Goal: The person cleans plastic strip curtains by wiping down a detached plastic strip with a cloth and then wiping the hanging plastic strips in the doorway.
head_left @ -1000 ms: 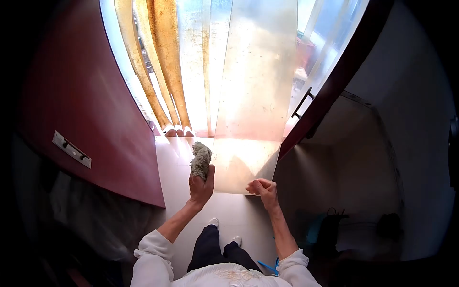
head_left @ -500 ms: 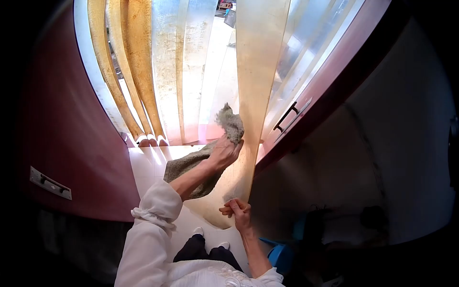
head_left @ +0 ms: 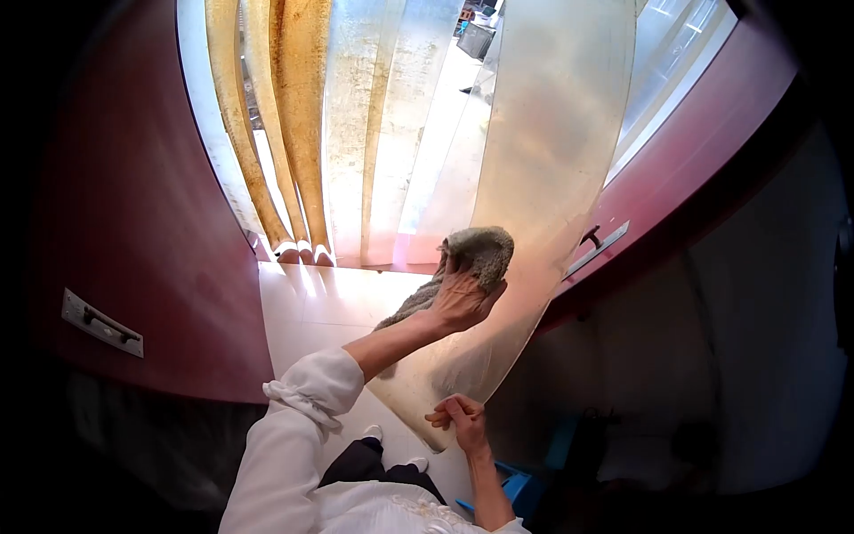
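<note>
My left hand (head_left: 464,298) presses a grey-green cloth (head_left: 485,254) against a wide, cloudy plastic curtain strip (head_left: 543,151). The cloth bunches over my fingers, and its loose end hangs down behind my forearm. Lower down, my right hand (head_left: 463,418) is closed, with its fingers pinching the strip near its bottom edge. The strip slants toward me and is held away from the doorway. Part of its lower end is hidden by my left arm.
Several yellowed curtain strips (head_left: 298,133) hang on the left. Dark red door panels with handles stand at left (head_left: 102,322) and right (head_left: 598,249). White floor tiles (head_left: 307,311) lie below. A blue object (head_left: 520,489) is on the floor at right.
My left hand has moved right with the cloth, now spread flatter against the strip. The strip appears broader and turned more toward me. My right hand keeps its grip; the view has shifted.
</note>
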`<state>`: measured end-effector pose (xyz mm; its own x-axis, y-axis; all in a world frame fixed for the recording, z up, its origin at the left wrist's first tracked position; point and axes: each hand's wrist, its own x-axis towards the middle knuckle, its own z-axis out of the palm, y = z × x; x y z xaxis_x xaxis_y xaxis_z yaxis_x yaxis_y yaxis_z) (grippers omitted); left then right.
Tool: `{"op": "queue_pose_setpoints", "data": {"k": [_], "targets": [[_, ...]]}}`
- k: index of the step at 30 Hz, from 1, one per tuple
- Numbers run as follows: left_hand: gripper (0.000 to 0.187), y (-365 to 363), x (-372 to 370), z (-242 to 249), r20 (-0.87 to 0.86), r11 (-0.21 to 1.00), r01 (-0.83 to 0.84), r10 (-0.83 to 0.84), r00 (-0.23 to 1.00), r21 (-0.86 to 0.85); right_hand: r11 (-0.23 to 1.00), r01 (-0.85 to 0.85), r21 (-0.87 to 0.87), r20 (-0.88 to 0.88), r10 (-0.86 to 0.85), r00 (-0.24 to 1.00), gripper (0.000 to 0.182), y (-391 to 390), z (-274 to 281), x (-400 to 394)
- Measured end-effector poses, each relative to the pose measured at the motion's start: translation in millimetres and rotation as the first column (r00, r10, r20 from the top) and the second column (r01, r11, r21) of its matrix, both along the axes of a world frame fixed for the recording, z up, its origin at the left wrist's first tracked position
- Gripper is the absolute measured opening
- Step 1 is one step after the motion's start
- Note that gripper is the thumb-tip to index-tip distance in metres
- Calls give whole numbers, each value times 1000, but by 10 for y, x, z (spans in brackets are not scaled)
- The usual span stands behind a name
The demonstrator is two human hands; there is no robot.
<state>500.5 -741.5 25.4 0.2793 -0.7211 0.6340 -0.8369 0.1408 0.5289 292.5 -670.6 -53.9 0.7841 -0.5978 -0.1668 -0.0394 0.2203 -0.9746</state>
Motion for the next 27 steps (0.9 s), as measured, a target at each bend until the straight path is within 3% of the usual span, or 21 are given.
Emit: {"op": "queue_pose_setpoints", "data": {"k": [2, 4, 7, 9, 10, 14, 16, 17, 18, 19, 20, 22, 24, 25, 26, 27], "targets": [[32, -276, 108, 370, -71, 985, -59, 49, 996, -159, 1000, -13, 0, -12, 13, 1000, 29, 11, -19, 38], [33, -271, 112, 219, -99, 985, 140, -130, 987, 101, 1000, 21, -21, -18, -21, 1000, 27, 13, -82, 83], [40, 324, -253, -454, 136, 965, 242, -254, 958, 97, 992, 123, -2, -19, -123, 992, 27, -212, -23, 188], [39, 677, -476, -1027, -66, 912, 379, -373, 926, 156, 978, 208, 33, -21, -207, 978, 26, -348, -104, 72], [37, 842, -518, -1098, -72, 879, 430, -425, 902, 207, 980, 198, 8, -31, -198, 980, 23, -470, -284, -19], [27, 1194, -520, -1012, -41, 853, 458, -463, 885, 252, 996, 80, -51, -27, -81, 996, 17, -639, -585, -41], [28, 1075, -454, -810, 40, 920, 353, -365, 930, 170, 971, 51, -232, 67, -36, 997, 19, -439, -562, 122], [30, 999, -330, -675, 68, 865, 407, -444, 894, 292, 951, -9, -310, 87, 38, 995, 19, -387, -729, 156], [31, 925, -232, -569, 113, 820, 414, -490, 864, 395, 988, -32, -153, 31, 37, 999, 18, -225, -454, 304], [34, 796, -151, -592, 123, 818, 456, -523, 843, 352, 976, -149, -160, -39, 145, 989, 17, -150, -327, 419], [37, 662, -42, -479, 150, 809, 474, -546, 824, 347, 988, -140, -62, -22, 138, 990, 19, -39, -169, 512], [31, 211, 281, 1, 197, 907, 297, -363, 911, 297, 964, -265, 4, -46, 265, 963, 24, 21, -47, 667], [24, -320, 715, 356, 255, 977, 64, -116, 960, 205, 960, -281, -13, -34, 281, 959, 25, 115, 35, 749], [25, -562, 936, 554, 286, 996, -18, -9, 958, 92, 964, -266, -9, -27, 266, 964, 25, 121, 54, 754], [32, -650, 1044, 821, 276, 972, -126, 68, 959, 197, 965, -260, -41, -17, 259, 966, 26, 122, 74, 751], [35, -787, 1190, 837, 283, 985, -128, 91, 955, 115, 964, -255, -73, -7, 256, 967, 26, 111, 87, 731]]}}
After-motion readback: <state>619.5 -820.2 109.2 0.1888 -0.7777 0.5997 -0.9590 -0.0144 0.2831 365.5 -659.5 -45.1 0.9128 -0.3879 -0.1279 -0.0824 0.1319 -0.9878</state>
